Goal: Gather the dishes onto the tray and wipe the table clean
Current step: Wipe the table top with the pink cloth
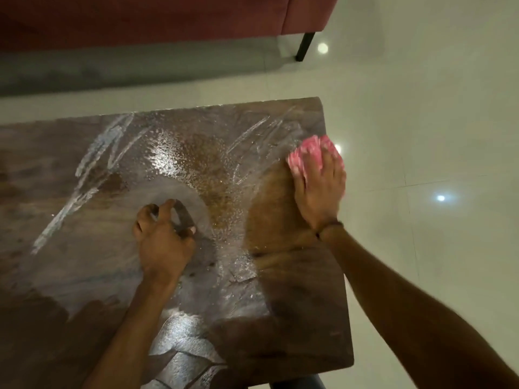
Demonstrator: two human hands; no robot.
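A dark wooden table [70, 276] fills the lower left of the head view, its top wet and streaked with white soapy smears and droplets. My right hand [318, 192] presses flat on a pink cloth [307, 155] near the table's right edge. A dry-looking curved patch lies just left of that hand. My left hand [163, 234] rests on the tabletop near the middle, fingers curled and apart, holding nothing. No dishes or tray are in view.
A red sofa [140, 18] with a black leg [304, 46] stands beyond the table's far edge. Glossy white tiled floor [421, 108] surrounds the table on the right and behind.
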